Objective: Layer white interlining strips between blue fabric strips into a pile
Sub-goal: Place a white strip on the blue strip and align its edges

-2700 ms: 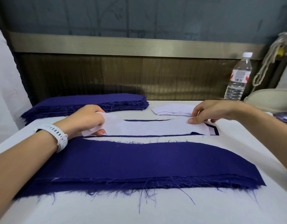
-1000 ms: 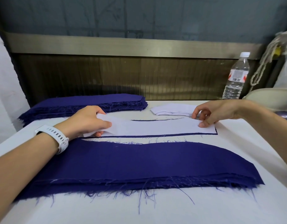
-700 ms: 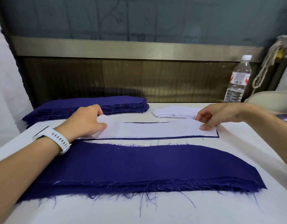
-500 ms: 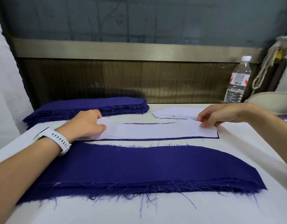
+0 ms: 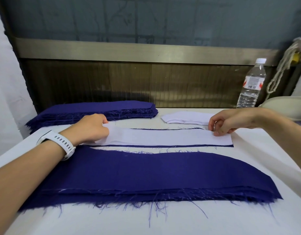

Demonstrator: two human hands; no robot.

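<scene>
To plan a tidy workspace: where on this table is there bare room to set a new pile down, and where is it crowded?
Widest: the table along its near edge, in front of the near blue pile. Also the right side, beyond the white interlining strip. Crowded: the back, with the far blue stack, white stack and bottle.

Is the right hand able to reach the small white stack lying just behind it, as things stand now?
Probably yes. The right hand, touching the end of the white strip, is right beside the white stack; nothing lies between them. It must only release the strip first.
</scene>
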